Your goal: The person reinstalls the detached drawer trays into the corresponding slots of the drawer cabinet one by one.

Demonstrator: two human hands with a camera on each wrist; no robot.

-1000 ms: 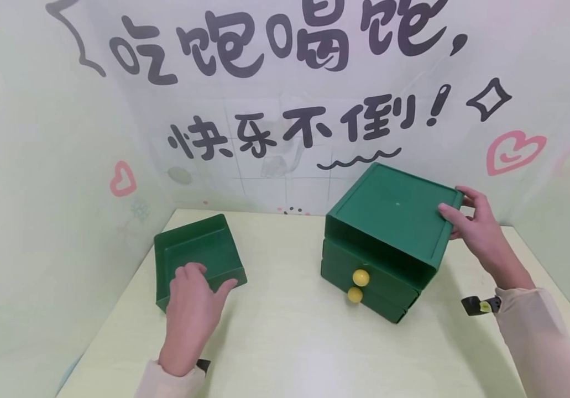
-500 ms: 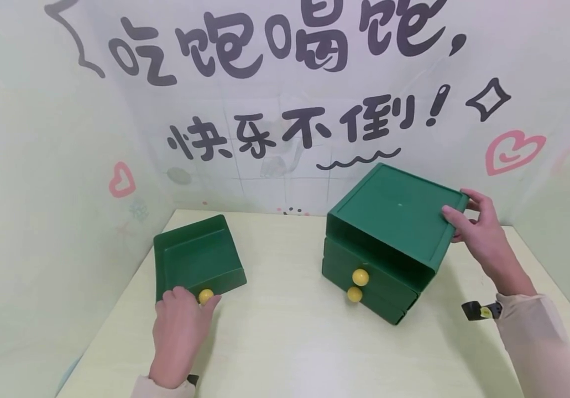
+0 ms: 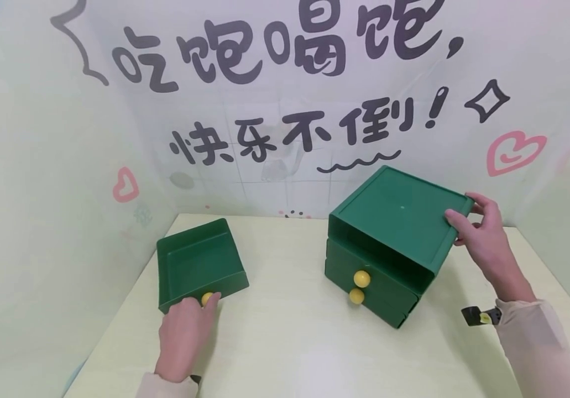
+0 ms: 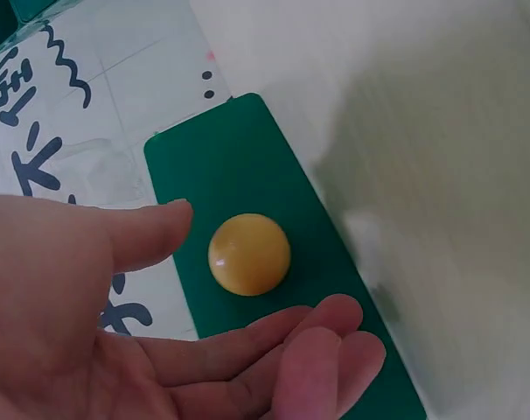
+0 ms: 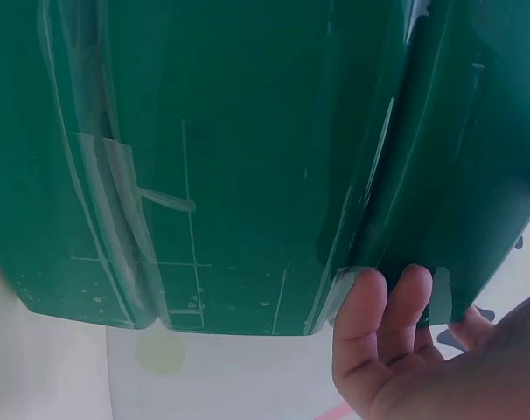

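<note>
A loose green drawer [image 3: 237, 281] lies on the table's left side, open side up, with a yellow ball knob [image 4: 249, 255] on its front. My left hand [image 3: 182, 337] is at that knob; in the left wrist view, thumb and fingers stand on either side of it with a visible gap. To the right is a green drawer cabinet [image 3: 404, 210], its top slot vacant and two drawers below with yellow knobs [image 3: 361, 278]. My right hand [image 3: 486, 243] grips its upper right back edge, thumb on top; the right wrist view shows fingertips against its side.
A pale table [image 3: 285, 331] carries both green pieces, with a stretch of bare tabletop between them. Behind it hangs a white printed backdrop [image 3: 285, 121] with dark lettering. A pale wall [image 3: 56, 193] borders the left side.
My left hand has drawn back from over the drawer to its front knob. The right hand and the cabinet have shifted slightly to the right, the cabinet turning a little.
</note>
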